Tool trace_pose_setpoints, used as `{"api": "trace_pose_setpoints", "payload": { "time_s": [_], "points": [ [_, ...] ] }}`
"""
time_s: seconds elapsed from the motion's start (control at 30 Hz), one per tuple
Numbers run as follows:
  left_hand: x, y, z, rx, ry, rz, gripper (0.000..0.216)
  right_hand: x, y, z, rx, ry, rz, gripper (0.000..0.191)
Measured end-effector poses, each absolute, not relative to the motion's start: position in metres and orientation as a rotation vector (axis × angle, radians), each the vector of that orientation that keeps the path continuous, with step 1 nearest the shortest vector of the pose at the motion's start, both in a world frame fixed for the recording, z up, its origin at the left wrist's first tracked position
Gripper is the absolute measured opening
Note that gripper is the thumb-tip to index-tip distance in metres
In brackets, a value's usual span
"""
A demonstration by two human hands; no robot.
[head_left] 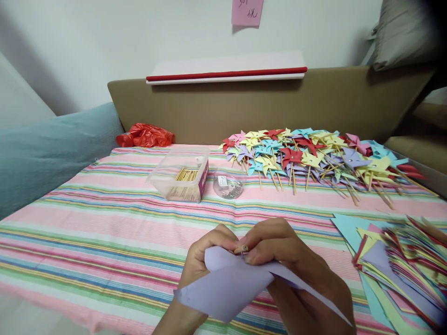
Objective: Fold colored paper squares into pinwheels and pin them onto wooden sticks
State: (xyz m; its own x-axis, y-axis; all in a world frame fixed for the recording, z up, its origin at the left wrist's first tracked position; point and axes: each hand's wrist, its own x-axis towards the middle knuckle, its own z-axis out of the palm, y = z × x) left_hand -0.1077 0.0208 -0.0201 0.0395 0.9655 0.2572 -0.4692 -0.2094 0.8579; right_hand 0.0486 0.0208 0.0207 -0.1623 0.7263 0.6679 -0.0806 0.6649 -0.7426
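Note:
A lavender paper pinwheel (pixel 230 286) is held up close to me between both hands, its folded blades pointing down and outward. The end of a thin wooden stick (pixel 240 250) shows at its hub, beside a small metallic bit that looks like a pin. My left hand (pixel 206 251) is closed around the stick end and the paper from the left. From the right, my right hand (pixel 296 260) pinches the pinwheel at its hub with thumb and fingers. Most of the stick is hidden behind the paper and hands.
Beyond my hands stand a clear plastic box (pixel 178 193) of wooden sticks and a round clear container (pixel 228 186) of small metal pieces. Finished pinwheels (pixel 312 159) pile at back right; cut paper sheets (pixel 377 260) lie at right. A red plastic bag (pixel 150 136) sits back left.

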Motion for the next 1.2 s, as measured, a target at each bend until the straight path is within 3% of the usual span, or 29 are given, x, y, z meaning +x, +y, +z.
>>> {"api": "trace_pose_setpoints", "payload": {
  "time_s": [0.77, 1.2],
  "points": [
    [-0.109, 0.02, -0.023, 1.086, 0.732, 1.527, 0.022, 0.034, 0.024, 0.004, -0.55, -1.454, 0.877, 0.016],
    [-0.122, 0.022, -0.022, 1.264, 0.692, 1.448, 0.009, 0.041, 0.023, 0.009, -0.496, -1.499, 0.969, 0.013]
  ]
}}
